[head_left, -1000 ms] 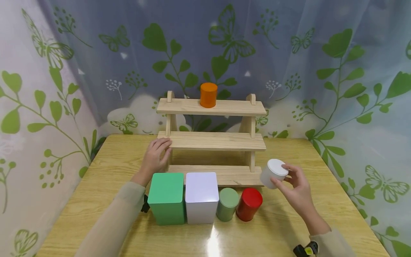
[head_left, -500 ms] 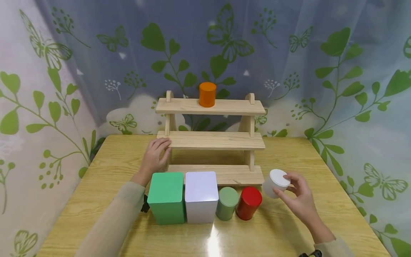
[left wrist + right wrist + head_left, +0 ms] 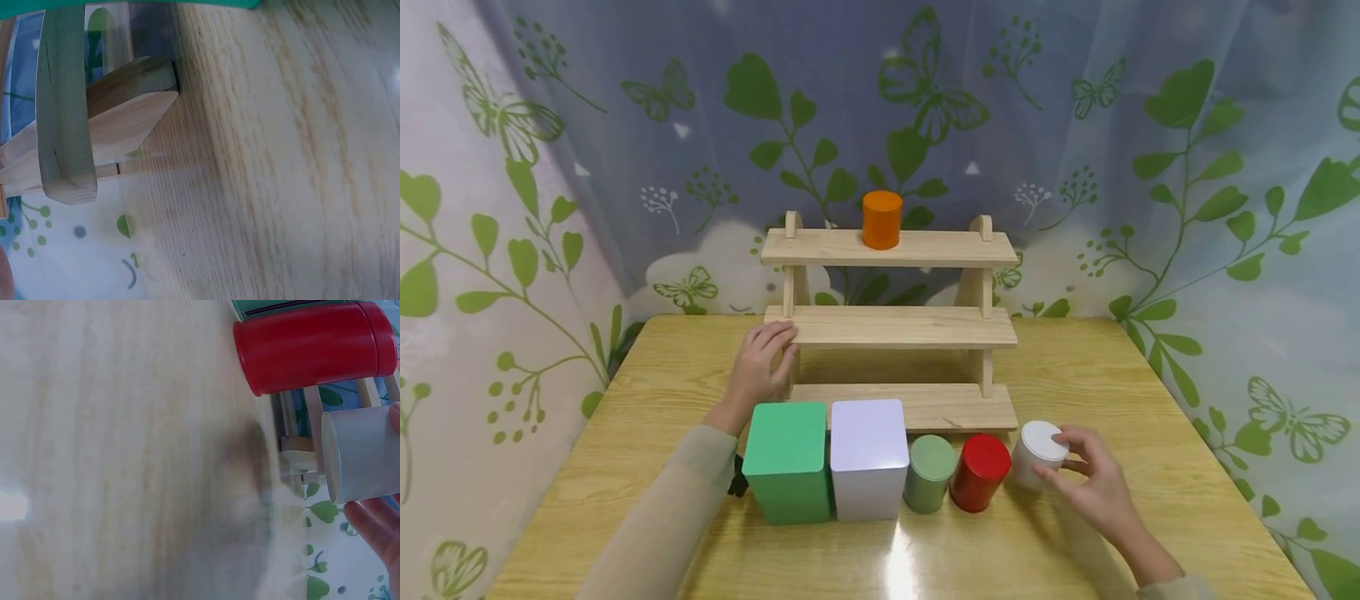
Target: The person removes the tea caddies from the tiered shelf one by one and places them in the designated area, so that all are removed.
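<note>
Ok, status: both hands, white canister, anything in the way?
Left hand touching middle shelf at its left end. Right hand gripping white canister, off the table. Red canister close on its left, might crowd it.

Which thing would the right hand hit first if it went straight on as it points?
Beyond the white canister in the right hand, probably the red canister; the wooden stand is close too, and depth is hard to judge.

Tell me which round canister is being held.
The white canister, which the right hand grips. The others are not held: the red canister and pale green canister stand on the table, the orange canister on the top shelf.
</note>
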`<state>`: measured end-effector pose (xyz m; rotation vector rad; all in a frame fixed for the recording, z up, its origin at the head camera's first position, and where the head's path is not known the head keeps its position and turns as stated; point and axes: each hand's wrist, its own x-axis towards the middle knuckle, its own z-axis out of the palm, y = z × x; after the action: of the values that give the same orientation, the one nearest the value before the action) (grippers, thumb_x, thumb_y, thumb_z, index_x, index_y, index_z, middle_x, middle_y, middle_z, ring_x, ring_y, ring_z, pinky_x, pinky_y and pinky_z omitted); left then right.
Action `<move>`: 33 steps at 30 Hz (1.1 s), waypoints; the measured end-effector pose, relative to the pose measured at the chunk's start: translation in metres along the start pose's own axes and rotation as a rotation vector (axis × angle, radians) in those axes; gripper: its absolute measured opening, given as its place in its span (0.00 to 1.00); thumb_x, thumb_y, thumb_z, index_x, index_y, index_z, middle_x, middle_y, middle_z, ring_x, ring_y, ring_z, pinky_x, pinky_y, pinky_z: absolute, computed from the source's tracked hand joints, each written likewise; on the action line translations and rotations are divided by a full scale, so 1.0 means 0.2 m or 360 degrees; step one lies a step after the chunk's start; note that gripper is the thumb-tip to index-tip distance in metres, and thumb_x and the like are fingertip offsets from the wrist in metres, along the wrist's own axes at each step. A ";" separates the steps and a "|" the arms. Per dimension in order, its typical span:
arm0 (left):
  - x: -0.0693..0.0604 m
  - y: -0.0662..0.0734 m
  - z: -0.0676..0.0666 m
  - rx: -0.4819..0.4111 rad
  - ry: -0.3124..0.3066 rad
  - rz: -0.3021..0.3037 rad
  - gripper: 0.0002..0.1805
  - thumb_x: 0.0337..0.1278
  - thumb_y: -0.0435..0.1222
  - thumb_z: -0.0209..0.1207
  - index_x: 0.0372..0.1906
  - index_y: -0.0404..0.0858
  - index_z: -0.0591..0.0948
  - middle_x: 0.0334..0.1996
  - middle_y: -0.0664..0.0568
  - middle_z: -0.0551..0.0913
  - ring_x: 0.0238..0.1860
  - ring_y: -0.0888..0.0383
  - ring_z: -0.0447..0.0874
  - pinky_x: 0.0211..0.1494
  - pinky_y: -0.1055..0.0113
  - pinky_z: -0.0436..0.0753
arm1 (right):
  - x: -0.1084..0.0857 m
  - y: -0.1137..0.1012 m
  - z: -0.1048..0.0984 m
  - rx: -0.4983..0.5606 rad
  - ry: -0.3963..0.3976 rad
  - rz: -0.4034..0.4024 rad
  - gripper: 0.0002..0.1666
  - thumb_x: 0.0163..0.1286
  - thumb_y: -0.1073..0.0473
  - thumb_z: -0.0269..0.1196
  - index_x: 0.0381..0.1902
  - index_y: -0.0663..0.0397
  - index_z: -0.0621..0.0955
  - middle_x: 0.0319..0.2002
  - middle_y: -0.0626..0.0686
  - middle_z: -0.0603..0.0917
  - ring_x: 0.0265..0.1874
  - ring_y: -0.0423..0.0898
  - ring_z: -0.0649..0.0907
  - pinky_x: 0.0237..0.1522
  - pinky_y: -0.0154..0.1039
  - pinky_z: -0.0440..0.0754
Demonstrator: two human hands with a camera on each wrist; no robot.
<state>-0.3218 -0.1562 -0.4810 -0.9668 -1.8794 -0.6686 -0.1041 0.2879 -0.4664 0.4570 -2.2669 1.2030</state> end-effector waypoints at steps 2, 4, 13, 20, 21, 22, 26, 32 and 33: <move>0.00 0.00 0.00 0.0005 -0.0003 -0.0001 0.15 0.47 0.28 0.61 0.43 0.27 0.82 0.43 0.36 0.81 0.45 0.40 0.77 0.53 0.48 0.72 | -0.02 0.05 0.01 0.0010 0.0003 -0.0016 0.31 0.35 0.84 0.70 0.41 0.74 0.73 0.41 0.65 0.74 0.42 0.33 0.78 0.33 0.27 0.81; 0.00 0.00 0.00 0.0015 -0.0013 -0.0005 0.15 0.48 0.28 0.61 0.43 0.27 0.82 0.43 0.37 0.81 0.45 0.40 0.77 0.53 0.49 0.72 | -0.04 0.09 0.02 0.0009 -0.0007 -0.0032 0.31 0.35 0.84 0.71 0.41 0.72 0.74 0.42 0.64 0.75 0.43 0.33 0.78 0.33 0.27 0.81; 0.00 0.01 -0.01 0.0021 -0.0008 0.0015 0.15 0.46 0.26 0.61 0.43 0.26 0.81 0.43 0.36 0.81 0.45 0.39 0.77 0.51 0.47 0.73 | -0.10 0.18 0.05 0.0028 -0.0073 -0.0029 0.29 0.37 0.80 0.73 0.40 0.68 0.75 0.45 0.62 0.74 0.44 0.32 0.76 0.32 0.29 0.82; 0.00 0.00 -0.01 0.0015 -0.0018 0.0000 0.14 0.51 0.29 0.59 0.44 0.27 0.82 0.44 0.37 0.81 0.45 0.40 0.77 0.52 0.49 0.72 | -0.12 0.19 0.07 0.0001 -0.0086 0.0024 0.30 0.35 0.79 0.74 0.39 0.67 0.75 0.44 0.61 0.75 0.43 0.33 0.76 0.30 0.32 0.83; 0.00 0.00 0.00 0.0010 -0.0013 0.0000 0.14 0.51 0.30 0.59 0.44 0.27 0.82 0.44 0.37 0.81 0.45 0.40 0.77 0.52 0.49 0.72 | -0.13 0.20 0.07 -0.0005 -0.0088 0.0039 0.30 0.35 0.79 0.74 0.39 0.66 0.75 0.44 0.60 0.75 0.43 0.33 0.76 0.30 0.33 0.83; 0.00 -0.01 0.00 0.0004 -0.0010 0.0002 0.14 0.51 0.30 0.59 0.44 0.27 0.82 0.44 0.37 0.81 0.45 0.40 0.77 0.52 0.49 0.72 | -0.13 0.20 0.07 -0.0009 -0.0093 0.0049 0.30 0.35 0.78 0.74 0.39 0.66 0.75 0.44 0.60 0.76 0.43 0.34 0.76 0.30 0.33 0.83; 0.00 -0.01 0.00 -0.0002 -0.0009 0.0005 0.14 0.51 0.30 0.59 0.43 0.27 0.82 0.44 0.37 0.81 0.45 0.40 0.77 0.52 0.49 0.72 | -0.15 0.21 0.08 -0.0033 -0.0113 0.0088 0.30 0.35 0.77 0.75 0.38 0.63 0.75 0.44 0.57 0.76 0.44 0.37 0.76 0.30 0.34 0.83; 0.00 -0.01 0.00 0.0008 -0.0007 0.0003 0.14 0.50 0.30 0.59 0.43 0.27 0.82 0.43 0.37 0.81 0.45 0.40 0.77 0.51 0.48 0.72 | -0.15 0.21 0.08 -0.0038 -0.0121 0.0106 0.30 0.35 0.78 0.74 0.38 0.62 0.75 0.45 0.57 0.75 0.44 0.39 0.76 0.30 0.35 0.84; 0.00 -0.01 0.00 0.0008 -0.0007 0.0003 0.14 0.50 0.30 0.59 0.43 0.27 0.82 0.43 0.36 0.81 0.45 0.40 0.77 0.51 0.48 0.72 | -0.15 0.21 0.08 -0.0040 -0.0119 0.0109 0.30 0.35 0.78 0.74 0.38 0.62 0.75 0.45 0.57 0.75 0.44 0.39 0.76 0.30 0.35 0.84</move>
<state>-0.3235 -0.1571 -0.4810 -0.9676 -1.8829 -0.6609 -0.1062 0.2989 -0.5204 0.4250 -2.3761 1.2079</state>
